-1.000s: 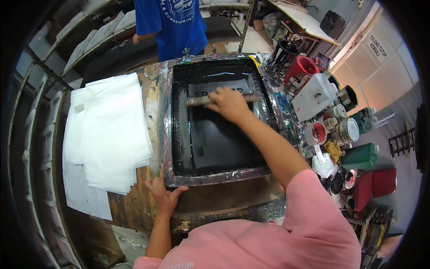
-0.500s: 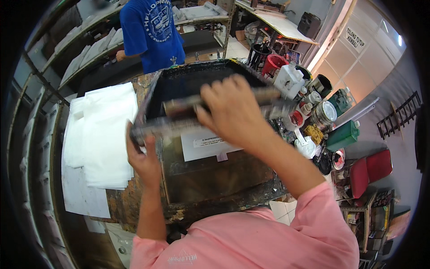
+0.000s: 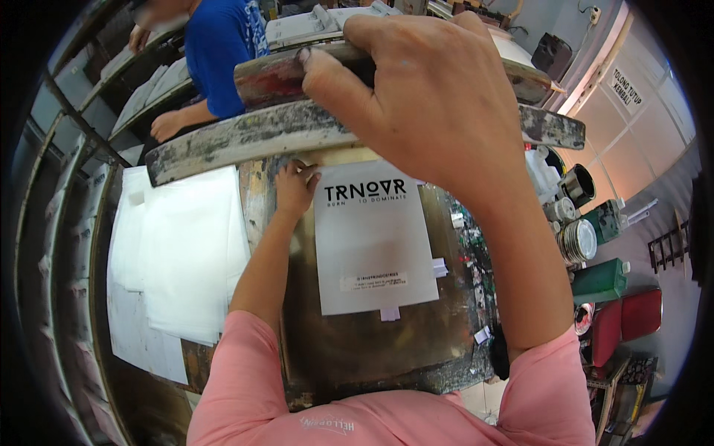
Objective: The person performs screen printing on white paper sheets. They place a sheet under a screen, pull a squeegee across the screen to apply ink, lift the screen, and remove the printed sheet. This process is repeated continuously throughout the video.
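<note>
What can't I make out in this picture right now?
All in the head view:
- Bar: middle hidden by the right hand.
- Frame: far side hidden behind bar and right hand.
- Sheet: lower print too small to read surely.
- Left hand: fingertips too small to tell pinching from touching.
- Co-worker: head blurred, cut by top edge.

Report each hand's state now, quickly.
Left hand: at the upper-left corner of the white printed sheet; whether pinching it cannot be told.
Right hand: closed, holding the wooden squeegee.
</note>
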`<state>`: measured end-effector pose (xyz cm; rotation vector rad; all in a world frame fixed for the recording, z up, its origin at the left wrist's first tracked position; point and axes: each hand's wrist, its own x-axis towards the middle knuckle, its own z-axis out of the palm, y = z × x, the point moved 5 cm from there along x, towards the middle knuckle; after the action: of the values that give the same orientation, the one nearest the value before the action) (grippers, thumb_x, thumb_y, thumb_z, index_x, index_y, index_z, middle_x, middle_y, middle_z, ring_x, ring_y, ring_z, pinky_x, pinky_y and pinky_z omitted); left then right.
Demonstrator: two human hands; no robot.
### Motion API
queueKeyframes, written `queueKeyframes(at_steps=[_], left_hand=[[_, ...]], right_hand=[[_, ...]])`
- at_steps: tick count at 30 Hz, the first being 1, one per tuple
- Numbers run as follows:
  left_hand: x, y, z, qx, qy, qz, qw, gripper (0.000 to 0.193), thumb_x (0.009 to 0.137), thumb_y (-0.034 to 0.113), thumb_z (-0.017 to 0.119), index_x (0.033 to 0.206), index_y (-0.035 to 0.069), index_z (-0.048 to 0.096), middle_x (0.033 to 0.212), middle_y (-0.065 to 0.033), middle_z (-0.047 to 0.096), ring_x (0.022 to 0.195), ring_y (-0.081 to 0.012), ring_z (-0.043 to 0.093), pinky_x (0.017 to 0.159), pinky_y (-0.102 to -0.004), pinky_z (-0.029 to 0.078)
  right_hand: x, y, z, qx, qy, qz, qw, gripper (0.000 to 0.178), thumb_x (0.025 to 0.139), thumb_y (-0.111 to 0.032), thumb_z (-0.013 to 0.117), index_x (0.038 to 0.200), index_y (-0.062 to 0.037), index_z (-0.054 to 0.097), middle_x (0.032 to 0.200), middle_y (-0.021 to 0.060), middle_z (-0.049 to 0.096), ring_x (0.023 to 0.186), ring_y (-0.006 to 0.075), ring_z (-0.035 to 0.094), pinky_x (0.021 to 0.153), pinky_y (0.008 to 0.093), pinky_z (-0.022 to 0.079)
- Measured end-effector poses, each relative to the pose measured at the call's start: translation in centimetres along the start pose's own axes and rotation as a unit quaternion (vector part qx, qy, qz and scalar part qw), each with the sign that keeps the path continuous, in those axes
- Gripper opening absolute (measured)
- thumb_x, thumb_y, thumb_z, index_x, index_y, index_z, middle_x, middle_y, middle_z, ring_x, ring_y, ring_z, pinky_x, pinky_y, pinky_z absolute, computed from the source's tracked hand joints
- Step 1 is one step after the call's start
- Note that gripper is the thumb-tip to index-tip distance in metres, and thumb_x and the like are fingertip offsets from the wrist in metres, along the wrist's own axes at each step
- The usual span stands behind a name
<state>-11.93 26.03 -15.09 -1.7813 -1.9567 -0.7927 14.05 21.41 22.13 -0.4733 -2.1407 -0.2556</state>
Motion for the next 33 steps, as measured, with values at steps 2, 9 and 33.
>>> queueKeyframes(at_steps=[2,9,33], left_hand=[[0.7,0.4,-0.5,-0.098,0.058,0.018,0.993,0.024,0.100,0.019,0.076,0.119,0.004,0.078,0.105,-0.0170,0.077,0.084,-0.0363,0.071,0.073,-0.0466,0.055],[0.2,-1.8,-7.5,-0.298,-0.051,-0.201,0.932,0.018,0.104,0.015,0.071,0.107,-0.002,0.074,0.096,-0.0202,0.075,0.083,-0.0328,0.071,0.079,-0.0410,0.055],[-29.6,-14.5,-30.2,0.131,-0.192,-0.130,0.964,0.086,0.098,0.068,0.067,0.164,0.016,0.051,0.171,-0.0114,0.046,0.164,-0.0374,0.030,0.134,-0.0673,0.004]], right_hand=[[0.4,0.2,-0.1,-0.015,-0.002,0.000,1.000,0.047,0.096,-0.045,0.064,0.080,-0.0017,0.070,0.075,0.0191,0.069,0.075,0.0399,0.068,0.080,0.0495,0.047],[1.3,0.6,0.2,-0.029,-0.026,0.021,0.999,0.045,0.096,-0.044,0.064,0.082,-0.0013,0.072,0.075,0.0203,0.069,0.073,0.0403,0.067,0.083,0.0478,0.048],[-6.5,-5.0,-0.8,-0.089,-0.077,0.023,0.993,0.033,0.097,-0.034,0.068,0.094,-0.0012,0.067,0.094,0.0162,0.070,0.093,0.0360,0.066,0.088,0.0479,0.043]])
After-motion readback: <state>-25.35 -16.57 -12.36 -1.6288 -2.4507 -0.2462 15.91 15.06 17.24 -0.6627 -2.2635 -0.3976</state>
